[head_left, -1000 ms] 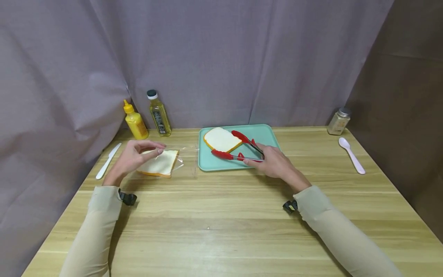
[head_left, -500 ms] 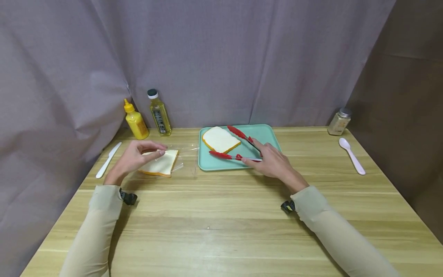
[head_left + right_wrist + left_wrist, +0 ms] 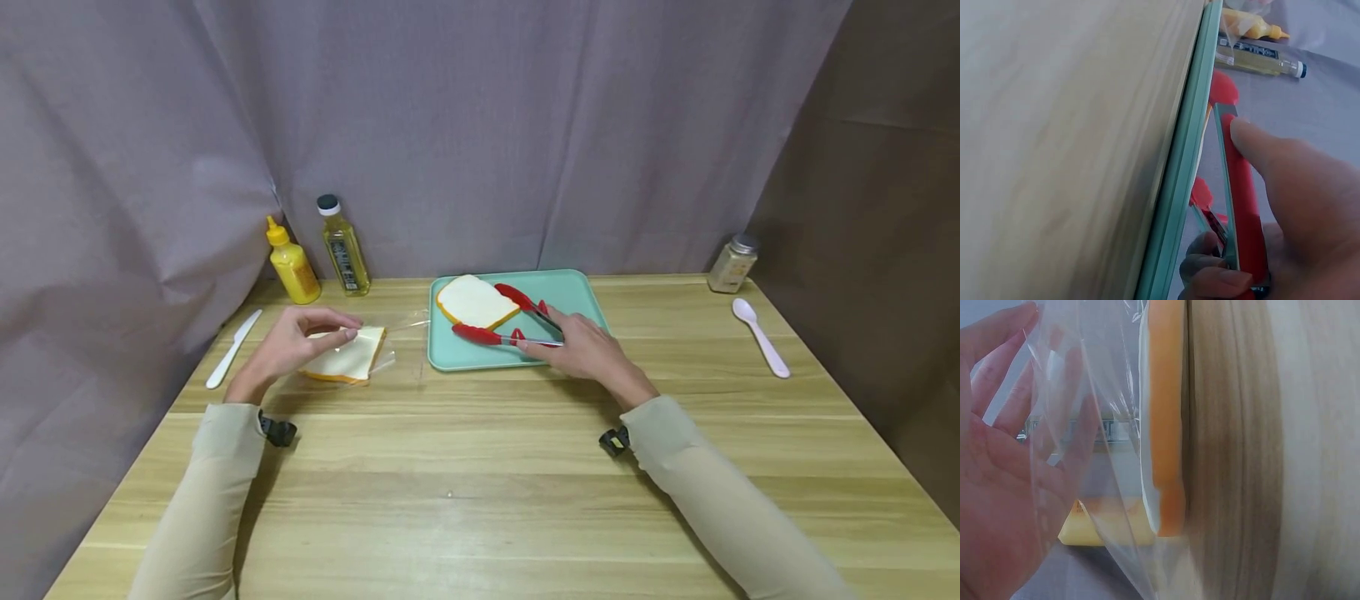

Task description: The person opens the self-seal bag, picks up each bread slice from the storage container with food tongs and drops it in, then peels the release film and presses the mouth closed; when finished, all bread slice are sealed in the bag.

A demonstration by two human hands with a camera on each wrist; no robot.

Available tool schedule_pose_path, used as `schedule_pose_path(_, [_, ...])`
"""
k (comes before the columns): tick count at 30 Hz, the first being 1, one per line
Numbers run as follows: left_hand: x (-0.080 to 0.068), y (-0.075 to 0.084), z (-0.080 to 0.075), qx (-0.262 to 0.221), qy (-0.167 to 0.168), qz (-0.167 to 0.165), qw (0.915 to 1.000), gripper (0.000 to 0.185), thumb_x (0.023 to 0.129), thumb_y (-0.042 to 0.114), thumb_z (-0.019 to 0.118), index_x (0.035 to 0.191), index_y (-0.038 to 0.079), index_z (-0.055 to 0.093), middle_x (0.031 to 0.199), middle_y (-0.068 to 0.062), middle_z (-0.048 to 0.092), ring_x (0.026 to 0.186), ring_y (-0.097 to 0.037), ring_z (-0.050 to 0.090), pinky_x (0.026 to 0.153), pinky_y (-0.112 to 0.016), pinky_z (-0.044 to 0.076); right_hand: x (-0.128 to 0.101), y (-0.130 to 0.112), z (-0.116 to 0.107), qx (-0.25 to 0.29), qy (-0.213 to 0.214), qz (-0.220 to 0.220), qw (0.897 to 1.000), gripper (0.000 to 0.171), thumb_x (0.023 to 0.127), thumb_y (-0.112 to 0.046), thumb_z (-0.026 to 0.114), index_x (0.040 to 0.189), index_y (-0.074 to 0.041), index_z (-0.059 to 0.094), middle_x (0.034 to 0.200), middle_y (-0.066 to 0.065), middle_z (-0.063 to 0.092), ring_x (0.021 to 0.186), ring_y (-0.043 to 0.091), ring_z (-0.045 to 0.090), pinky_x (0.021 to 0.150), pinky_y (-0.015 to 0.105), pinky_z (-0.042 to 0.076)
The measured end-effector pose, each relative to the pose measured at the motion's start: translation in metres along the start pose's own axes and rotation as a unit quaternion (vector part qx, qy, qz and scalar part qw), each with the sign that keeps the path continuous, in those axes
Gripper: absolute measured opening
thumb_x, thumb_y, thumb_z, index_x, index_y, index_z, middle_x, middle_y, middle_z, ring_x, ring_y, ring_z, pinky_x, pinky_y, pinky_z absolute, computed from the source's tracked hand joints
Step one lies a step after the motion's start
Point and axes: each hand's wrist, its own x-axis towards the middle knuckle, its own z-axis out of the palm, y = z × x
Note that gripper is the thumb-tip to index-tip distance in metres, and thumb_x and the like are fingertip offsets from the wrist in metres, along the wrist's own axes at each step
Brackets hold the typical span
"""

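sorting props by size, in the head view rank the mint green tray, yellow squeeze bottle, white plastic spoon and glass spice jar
1. mint green tray
2. white plastic spoon and yellow squeeze bottle: look alike, unsure
3. glass spice jar

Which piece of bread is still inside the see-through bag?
The bread slice on the wooden table, under the left hand, sits in the clear bag. The other slice lies bare on the green tray.

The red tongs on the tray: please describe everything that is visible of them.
The red tongs have two arms with red tips and metal-looking inner strips. They lie open in a V on the teal tray, tips towards the bread slice; whether they touch it is unclear. The right hand grips the joined end, thumb on one arm.
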Motion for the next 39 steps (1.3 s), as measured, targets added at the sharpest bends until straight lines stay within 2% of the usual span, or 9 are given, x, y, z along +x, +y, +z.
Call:
schedule_pose_path(8, [0.0, 0.0, 0.001, -0.003, 0.004, 0.004, 1.0, 0.026, 0.1, 0.018, 0.08, 0.12, 0.002, 0.08, 0.128, -0.007, 0.08, 0.118, -0.007, 0.074, 0.108, -0.022, 0.057, 0.003, -0.001, 0.002, -0.004, 0.013, -0.015, 1.0, 0.107, 0.095, -0.077, 0.065, 0.17, -0.009, 0.032, 0.17, 0.022, 0.044, 0.154, 0.04, 0.047, 0.118, 0.064, 0.049])
schedule_pose_path(13, [-0.001, 0.0, 0.001, 0.0, 0.007, -0.001, 1.0, 0.027, 0.1, 0.021, 0.081, 0.121, 0.003, 0.08, 0.128, -0.005, 0.08, 0.12, -0.008, 0.073, 0.112, -0.03, 0.057, 0.004, 0.001, 0.002, 0.012, 0.02, -0.029, 0.999, 0.105, 0.096, -0.076, 0.066, 0.168, -0.006, 0.036, 0.169, 0.021, 0.046, 0.15, 0.038, 0.051, 0.119, 0.062, 0.05])
schedule_pose_path(17, [-0.002, 0.001, 0.001, -0.005, 0.012, -0.009, 0.9999, 0.026, 0.1, 0.024, 0.081, 0.12, 0.007, 0.081, 0.127, -0.003, 0.08, 0.122, -0.01, 0.073, 0.111, -0.026, 0.057, 0.006, 0.006, 0.0, 0.033, 0.019, -0.035, 0.999, 0.105, 0.095, -0.076, 0.066, 0.166, -0.005, 0.04, 0.167, 0.02, 0.049, 0.146, 0.036, 0.054, 0.118, 0.06, 0.051])
schedule_pose_path(19, [-0.002, 0.001, 0.001, -0.011, 0.015, -0.012, 0.9998, 0.023, 0.1, 0.024, 0.082, 0.118, 0.011, 0.082, 0.128, -0.006, 0.08, 0.121, -0.011, 0.073, 0.108, -0.023, 0.057, 0.008, 0.01, -0.001, 0.04, 0.019, -0.038, 0.998, 0.105, 0.094, -0.078, 0.066, 0.166, -0.006, 0.041, 0.165, 0.019, 0.052, 0.139, 0.034, 0.057, 0.113, 0.056, 0.053])
schedule_pose_path(22, [-0.002, 0.002, 0.0, -0.02, 0.021, -0.012, 0.9995, 0.018, 0.1, 0.025, 0.082, 0.115, 0.016, 0.083, 0.13, -0.013, 0.079, 0.12, -0.012, 0.073, 0.106, -0.023, 0.058, 0.011, 0.015, -0.002, 0.055, 0.02, -0.038, 0.998, 0.104, 0.093, -0.08, 0.065, 0.165, -0.008, 0.044, 0.153, 0.018, 0.062, 0.122, 0.031, 0.06, 0.092, 0.046, 0.056])
schedule_pose_path(26, [-0.002, 0.004, -0.001, -0.027, 0.025, -0.01, 0.9993, 0.016, 0.1, 0.025, 0.081, 0.114, 0.016, 0.083, 0.132, -0.021, 0.076, 0.119, -0.012, 0.074, 0.104, -0.021, 0.059, 0.014, 0.021, -0.005, 0.061, 0.014, -0.036, 0.997, 0.102, 0.092, -0.081, 0.064, 0.164, -0.01, 0.046, 0.143, 0.015, 0.067, 0.108, 0.028, 0.057, 0.069, 0.035, 0.046])
schedule_pose_path(29, [-0.002, 0.004, -0.002, -0.028, 0.025, -0.009, 0.9993, 0.015, 0.1, 0.025, 0.081, 0.113, 0.017, 0.083, 0.132, -0.022, 0.076, 0.12, -0.014, 0.074, 0.103, -0.02, 0.059, 0.015, 0.023, -0.008, 0.058, 0.011, -0.039, 0.997, 0.1, 0.093, -0.081, 0.064, 0.164, -0.012, 0.048, 0.142, 0.012, 0.067, 0.107, 0.026, 0.056, 0.067, 0.033, 0.044])
schedule_pose_path(35, [-0.001, 0.004, -0.002, -0.029, 0.022, -0.005, 0.9993, 0.016, 0.1, 0.024, 0.081, 0.114, 0.017, 0.083, 0.132, -0.022, 0.076, 0.121, -0.018, 0.074, 0.104, -0.019, 0.058, 0.013, 0.026, -0.014, 0.068, 0.011, -0.041, 0.997, 0.097, 0.094, -0.078, 0.065, 0.165, -0.013, 0.046, 0.118, 0.012, 0.064, 0.095, 0.026, 0.053, 0.062, 0.035, 0.041])
schedule_pose_path(39, [-0.002, 0.004, -0.002, -0.025, 0.023, -0.005, 0.9994, 0.015, 0.1, 0.024, 0.081, 0.113, 0.017, 0.083, 0.132, -0.022, 0.076, 0.12, -0.014, 0.074, 0.104, -0.021, 0.059, 0.013, 0.029, -0.018, 0.082, 0.009, -0.044, 0.996, 0.096, 0.095, -0.077, 0.065, 0.164, -0.013, 0.047, 0.117, 0.012, 0.062, 0.096, 0.026, 0.052, 0.063, 0.034, 0.041])
